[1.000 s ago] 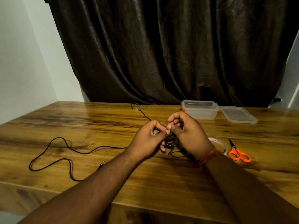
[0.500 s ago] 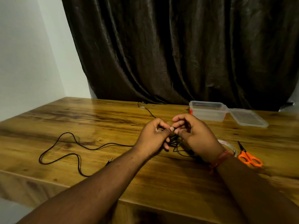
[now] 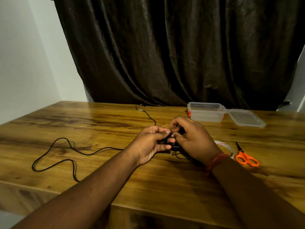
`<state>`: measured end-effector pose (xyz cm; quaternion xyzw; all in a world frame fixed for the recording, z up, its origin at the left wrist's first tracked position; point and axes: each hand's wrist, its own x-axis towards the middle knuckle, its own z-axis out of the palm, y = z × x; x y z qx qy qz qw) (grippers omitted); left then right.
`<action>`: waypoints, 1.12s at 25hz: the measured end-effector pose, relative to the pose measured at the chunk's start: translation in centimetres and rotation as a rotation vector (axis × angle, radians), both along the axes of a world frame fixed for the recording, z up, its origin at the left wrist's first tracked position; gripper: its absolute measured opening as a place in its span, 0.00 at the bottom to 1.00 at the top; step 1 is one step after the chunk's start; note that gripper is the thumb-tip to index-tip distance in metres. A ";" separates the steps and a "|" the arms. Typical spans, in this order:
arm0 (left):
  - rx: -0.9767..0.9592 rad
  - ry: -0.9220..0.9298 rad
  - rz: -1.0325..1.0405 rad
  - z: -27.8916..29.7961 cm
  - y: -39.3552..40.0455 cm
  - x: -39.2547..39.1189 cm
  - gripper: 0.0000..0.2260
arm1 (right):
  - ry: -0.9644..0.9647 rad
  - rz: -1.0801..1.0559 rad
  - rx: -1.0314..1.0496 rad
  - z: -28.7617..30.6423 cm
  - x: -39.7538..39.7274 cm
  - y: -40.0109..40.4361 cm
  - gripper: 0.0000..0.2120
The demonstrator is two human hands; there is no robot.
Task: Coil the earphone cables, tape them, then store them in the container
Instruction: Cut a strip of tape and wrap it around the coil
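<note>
A black earphone cable [image 3: 56,162] lies in loose loops on the wooden table [image 3: 99,126], running from the left towards my hands. My left hand [image 3: 151,144] and my right hand [image 3: 193,139] meet at the table's middle, both pinching a small coiled part of the cable between their fingertips. A few short loops hang out under my right hand. Another strand of cable [image 3: 148,115] trails away to the table's back edge. The clear plastic container [image 3: 206,111] stands open at the back right, its lid [image 3: 245,117] lying beside it.
A roll of clear tape [image 3: 226,146] lies just right of my right wrist, partly hidden by it. Orange-handled scissors [image 3: 245,157] lie further right. A dark curtain hangs behind the table, and the table's front edge runs under my forearms.
My hands have kept working the coil between the fingertips, shifting only a little. The camera view has swung slightly, so everything sits further right in the frame.
</note>
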<state>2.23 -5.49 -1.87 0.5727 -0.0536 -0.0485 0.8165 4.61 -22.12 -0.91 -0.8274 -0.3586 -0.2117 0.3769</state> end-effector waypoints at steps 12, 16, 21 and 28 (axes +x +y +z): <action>0.408 -0.271 0.241 -0.3 0.1 -0.4 0.03 | 0.145 0.060 0.234 0.2 0.3 -0.4 0.16; 0.618 -0.511 0.308 -0.4 -0.2 -0.6 0.03 | 0.107 0.106 0.172 0.2 0.2 -0.2 0.15; 0.224 -0.344 0.226 -0.4 0.1 -0.1 0.06 | 0.474 0.190 0.318 -0.3 0.3 0.2 0.14; 0.275 -0.319 0.239 -0.1 -0.2 -0.3 0.03 | 0.467 0.178 0.445 0.0 0.4 0.2 0.08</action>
